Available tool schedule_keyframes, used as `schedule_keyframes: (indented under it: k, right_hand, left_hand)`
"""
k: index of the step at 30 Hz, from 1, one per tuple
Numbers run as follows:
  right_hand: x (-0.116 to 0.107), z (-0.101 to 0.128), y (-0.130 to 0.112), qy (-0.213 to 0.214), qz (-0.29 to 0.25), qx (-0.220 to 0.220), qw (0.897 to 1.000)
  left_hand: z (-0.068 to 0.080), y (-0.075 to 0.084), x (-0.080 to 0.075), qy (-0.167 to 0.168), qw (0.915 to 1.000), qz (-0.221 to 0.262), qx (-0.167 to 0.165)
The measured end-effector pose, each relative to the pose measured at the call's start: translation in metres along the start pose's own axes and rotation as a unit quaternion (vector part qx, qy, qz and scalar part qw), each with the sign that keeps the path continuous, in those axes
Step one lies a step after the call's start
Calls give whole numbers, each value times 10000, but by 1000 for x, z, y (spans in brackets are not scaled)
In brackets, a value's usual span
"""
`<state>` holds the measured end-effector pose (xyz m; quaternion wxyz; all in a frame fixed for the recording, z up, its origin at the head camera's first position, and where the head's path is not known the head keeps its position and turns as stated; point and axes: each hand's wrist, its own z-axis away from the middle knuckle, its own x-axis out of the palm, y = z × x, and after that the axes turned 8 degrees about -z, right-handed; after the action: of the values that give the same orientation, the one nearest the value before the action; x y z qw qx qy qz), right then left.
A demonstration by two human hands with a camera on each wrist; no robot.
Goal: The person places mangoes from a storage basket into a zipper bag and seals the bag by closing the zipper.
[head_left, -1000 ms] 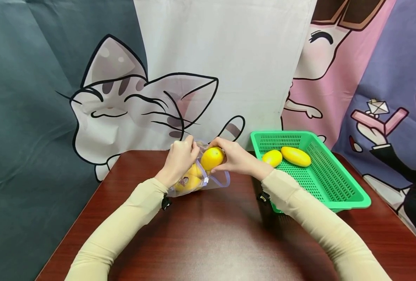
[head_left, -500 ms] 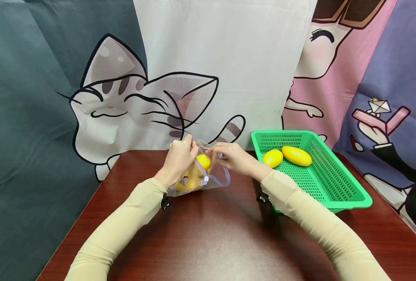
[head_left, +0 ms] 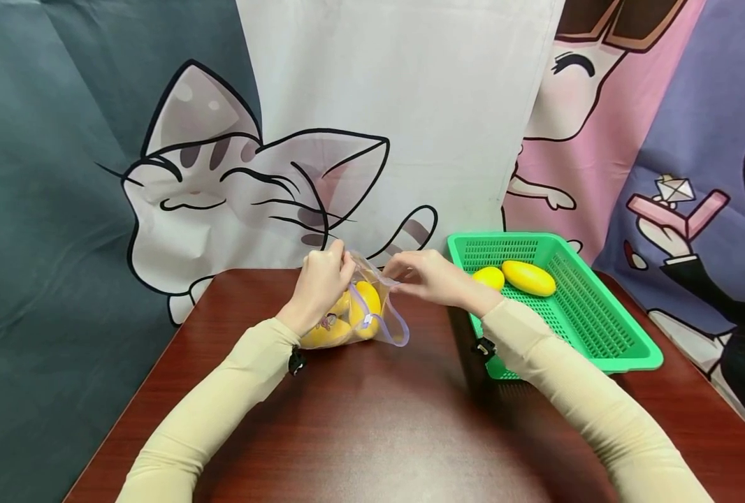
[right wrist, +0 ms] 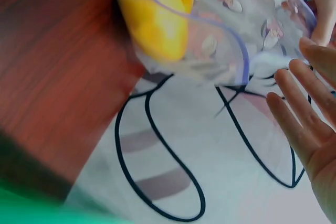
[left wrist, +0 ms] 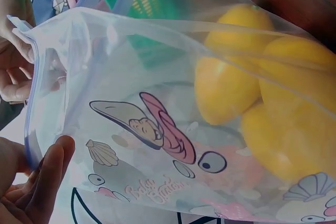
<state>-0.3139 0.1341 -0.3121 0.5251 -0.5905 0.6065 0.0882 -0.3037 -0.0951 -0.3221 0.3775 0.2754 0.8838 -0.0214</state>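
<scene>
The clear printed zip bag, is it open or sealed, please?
Open: the clear printed zip bag's purple zip edges gape apart, left hand gripping one edge.
</scene>
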Motion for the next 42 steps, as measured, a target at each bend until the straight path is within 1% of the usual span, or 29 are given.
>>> schedule_keyframes:
  k: [4, 7, 11, 17, 22, 28, 31, 42]
  right_hand:
    - [-15, 5, 4, 50, 239, 256, 9994]
    - [-27, 10, 9, 101, 424, 546, 9976]
    - [-42, 18, 17, 136, 519, 959, 9939]
    - [-58, 32, 33, 112, 858, 1323, 9874]
    - [-68, 44, 47, 132, 990, 1602, 9820]
    - [-78, 59, 64, 274, 1163, 2030, 9719]
    - [-81, 66, 72, 340, 1124, 2209, 9682]
    - [-91, 92, 98, 318, 1061, 2617, 9588]
  left_hand:
    - [0, 0, 0, 15, 10000, 8, 18]
    - [0, 0, 0, 14, 10000, 14, 26]
    - [0, 0, 0, 14, 10000, 22, 13]
    - [0, 1, 1, -17, 10000, 0, 30]
    - [0, 1, 1, -21, 10000, -52, 44]
    - [0, 3, 0, 17, 9999, -83, 87]
    - [0, 3, 0, 10, 9999, -84, 117]
    - [1, 2, 1, -39, 9999, -82, 97]
